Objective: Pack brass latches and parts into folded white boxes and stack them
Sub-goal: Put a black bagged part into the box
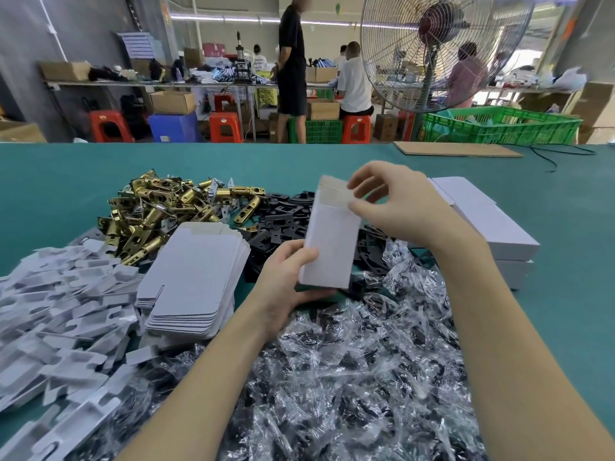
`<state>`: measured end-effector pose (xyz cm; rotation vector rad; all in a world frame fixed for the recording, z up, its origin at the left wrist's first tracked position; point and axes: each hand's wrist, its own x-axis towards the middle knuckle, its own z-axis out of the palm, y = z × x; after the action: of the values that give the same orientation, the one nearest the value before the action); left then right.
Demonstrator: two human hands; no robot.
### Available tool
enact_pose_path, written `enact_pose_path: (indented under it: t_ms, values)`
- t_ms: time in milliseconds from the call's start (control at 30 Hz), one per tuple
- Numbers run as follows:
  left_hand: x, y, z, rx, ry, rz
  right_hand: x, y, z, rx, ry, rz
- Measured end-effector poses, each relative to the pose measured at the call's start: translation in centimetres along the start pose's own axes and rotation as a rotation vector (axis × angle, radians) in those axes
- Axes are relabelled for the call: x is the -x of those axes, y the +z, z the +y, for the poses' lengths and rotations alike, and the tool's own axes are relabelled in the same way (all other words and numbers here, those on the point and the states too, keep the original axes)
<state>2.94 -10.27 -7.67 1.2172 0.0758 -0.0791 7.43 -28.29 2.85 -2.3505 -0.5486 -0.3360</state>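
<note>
I hold a folded white box upright above the table. My left hand grips its lower end, thumb on the front face. My right hand pinches the flap at the box's top end. A heap of brass latches lies at the back left. Black plates are piled behind the box. A stack of flat unfolded white boxes sits left of my left hand. Closed white boxes are stacked at the right.
White plastic inserts cover the left side. Clear bags of black parts fill the near table. A flat cardboard sheet and a cable lie on the far right of the green table. People work at benches behind; a big fan stands there.
</note>
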Motion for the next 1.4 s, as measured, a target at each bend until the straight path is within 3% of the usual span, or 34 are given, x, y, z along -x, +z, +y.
enact_pose_path:
  t_ms: [67, 100, 233, 300, 833, 1200, 1400]
  values:
    - [-0.1, -0.2, 0.0, 0.058, 0.006, 0.022, -0.1, -0.1, 0.2, -0.003, 0.028, 0.1]
    - [-0.1, -0.3, 0.0, 0.069, 0.009, 0.02, -0.1, -0.2, 0.4, 0.051, 0.066, 0.053]
    - [0.0, -0.3, -0.2, 0.036, 0.037, 0.008, 0.8, 0.4, 2.1, 0.385, 0.265, -0.639]
    - [-0.1, -0.3, -0.2, 0.048, 0.054, 0.006, 1.1, 1.4, 2.9, 0.471, 0.307, -0.773]
    - [-0.3, -0.4, -0.8, -0.132, 0.073, -0.101, 0.8, 3.5, 5.0, 0.375, 0.329, -0.512]
    - [-0.1, -0.3, -0.8, -0.177, 0.136, -0.049, 1.2, -0.2, 4.1, -0.063, 0.298, -0.204]
    - [-0.1, -0.2, -0.8, -0.215, 0.13, -0.036, 1.6, -3.4, 1.6, -0.374, 0.186, 0.022]
